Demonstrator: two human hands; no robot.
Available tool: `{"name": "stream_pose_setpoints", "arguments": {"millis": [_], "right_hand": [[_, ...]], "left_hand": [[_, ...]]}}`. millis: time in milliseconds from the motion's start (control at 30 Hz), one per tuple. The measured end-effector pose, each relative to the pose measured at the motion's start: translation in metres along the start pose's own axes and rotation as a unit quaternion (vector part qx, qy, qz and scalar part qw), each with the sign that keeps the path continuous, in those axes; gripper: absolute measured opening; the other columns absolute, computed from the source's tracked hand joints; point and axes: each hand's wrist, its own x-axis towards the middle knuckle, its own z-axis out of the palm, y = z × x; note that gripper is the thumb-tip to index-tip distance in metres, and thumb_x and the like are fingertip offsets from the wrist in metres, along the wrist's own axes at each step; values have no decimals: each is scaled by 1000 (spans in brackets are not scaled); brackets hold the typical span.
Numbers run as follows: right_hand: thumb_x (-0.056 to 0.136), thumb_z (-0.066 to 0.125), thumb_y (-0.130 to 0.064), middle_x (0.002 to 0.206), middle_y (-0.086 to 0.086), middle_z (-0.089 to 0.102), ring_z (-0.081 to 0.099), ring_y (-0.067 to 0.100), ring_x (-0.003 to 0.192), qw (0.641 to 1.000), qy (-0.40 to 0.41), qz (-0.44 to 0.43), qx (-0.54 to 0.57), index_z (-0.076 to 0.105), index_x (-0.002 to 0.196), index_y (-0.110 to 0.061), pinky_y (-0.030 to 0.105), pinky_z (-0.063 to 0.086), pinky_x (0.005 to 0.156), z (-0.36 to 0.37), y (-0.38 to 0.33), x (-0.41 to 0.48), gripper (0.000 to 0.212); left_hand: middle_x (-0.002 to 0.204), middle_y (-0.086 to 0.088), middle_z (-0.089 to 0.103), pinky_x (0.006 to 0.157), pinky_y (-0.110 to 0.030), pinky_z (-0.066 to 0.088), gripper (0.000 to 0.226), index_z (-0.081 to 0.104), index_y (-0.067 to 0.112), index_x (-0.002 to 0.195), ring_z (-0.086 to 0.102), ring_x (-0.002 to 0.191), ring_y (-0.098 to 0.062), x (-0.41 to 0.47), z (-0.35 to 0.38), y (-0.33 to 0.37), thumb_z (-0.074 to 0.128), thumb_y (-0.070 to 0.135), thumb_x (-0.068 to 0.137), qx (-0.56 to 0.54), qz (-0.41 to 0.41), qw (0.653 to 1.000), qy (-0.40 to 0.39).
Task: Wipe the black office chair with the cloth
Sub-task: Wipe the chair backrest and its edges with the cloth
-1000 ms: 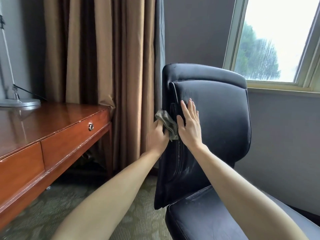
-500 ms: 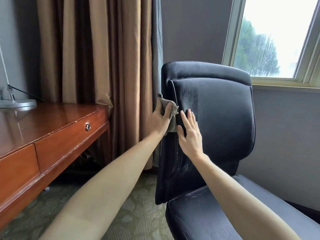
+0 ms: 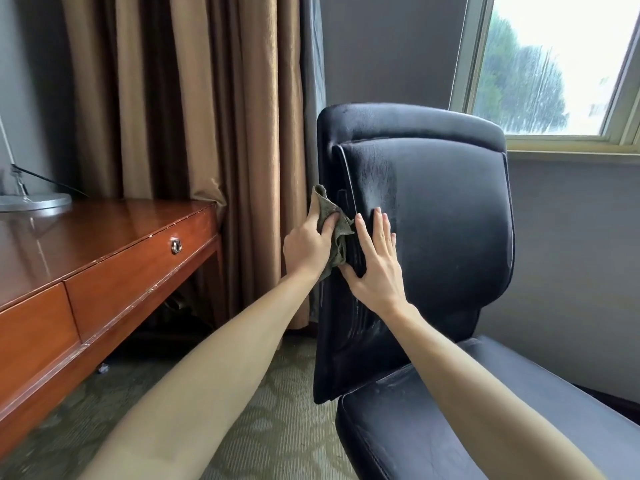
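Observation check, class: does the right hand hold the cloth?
No, the left hand grips the cloth; the right hand rests flat on the chair.
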Motion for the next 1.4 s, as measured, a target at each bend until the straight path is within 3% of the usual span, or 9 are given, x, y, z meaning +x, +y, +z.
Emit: {"name": "stream_pose_setpoints", "arguments": {"millis": [133,300,400,500,600,733,967,1300,1400], "right_hand": [[76,71,-25,160,13,-7,-12,32,147,999,-22,-4,-30,3,154,-20,54,6,118,1,-5,-7,103],[76,70,-25,160,16,-11,-14,36,146,997,-51,17,-46,-4,153,-23,59,8,116,-6,-8,-13,107],[79,71,-33,159,15,-14,-15,35,146,995,-75,55,-44,-11,152,-30,60,7,114,-7,-10,-23,110],[82,70,-35,160,12,-14,-17,31,146,993,-90,64,-44,-13,150,-31,59,9,117,-10,-9,-25,108],[82,70,-31,160,10,-15,-18,29,146,993,-90,65,-33,-12,151,-32,59,13,117,-11,-9,-23,107],[81,69,-21,160,11,-13,-17,31,146,994,-88,65,-20,-5,153,-27,58,14,117,-5,-9,-25,103],[79,70,-17,161,14,-7,-10,34,147,996,-73,53,-20,-2,154,-26,57,21,115,-1,-9,-28,104],[82,67,-15,161,14,-5,-6,34,148,997,-65,43,-16,1,154,-24,58,27,113,-2,-13,-32,98],[81,67,-13,161,13,-5,-6,32,148,997,-67,44,-19,2,154,-24,58,33,109,-4,-12,-31,99]], "left_hand": [[85,-8,72,75,-30,47,55,31,30,151,68,81,-28,-23,1,-16,45,46,100,4,0,1000,-15],[91,-5,72,67,-19,40,56,30,30,151,68,82,-23,-36,-4,-24,45,46,100,0,-11,998,-55],[84,-4,71,64,-18,38,52,34,33,150,65,76,-19,-21,-8,-8,46,42,100,-18,-8,999,-27],[91,-11,72,69,-24,38,46,43,30,146,66,89,-28,4,-12,17,45,41,101,-10,-7,1000,14],[97,-13,72,81,-31,43,51,32,33,150,65,97,-33,15,-12,24,44,41,102,4,1,1000,-7],[92,-11,72,69,-18,34,57,23,29,154,66,91,-31,-4,2,7,45,37,102,-18,1,1000,-17],[97,-8,72,75,-15,36,59,18,30,154,66,93,-29,-21,5,-14,44,40,102,-43,-9,998,-46],[118,-5,69,94,-36,46,55,25,36,153,63,109,-29,-74,18,-60,42,44,101,-56,-68,989,-118],[107,-3,71,86,-31,48,48,36,29,150,65,102,-26,-69,14,-48,40,41,103,-71,-76,989,-108]]}}
